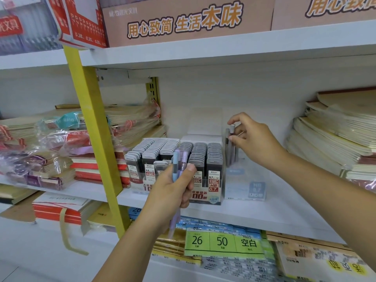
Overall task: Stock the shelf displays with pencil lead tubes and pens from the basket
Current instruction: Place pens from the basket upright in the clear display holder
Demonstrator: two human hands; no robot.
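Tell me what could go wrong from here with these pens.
1. The right hand pinches only the top of a grey pen standing in the clear display; with few pens there, it may topple when released.
2. The left hand holds several pens bunched before the lead tubes; one could slip and knock tubes.

Bare white shelf board (284,202) lies open between the clear plastic pen stand (246,180) and the stacked cream notebooks (329,143) at right. Leftward, packed display boxes of grey-capped lead tubes (213,157) and a yellow metal upright (94,129) block passage; a white upper shelf (223,51) closes overhead.
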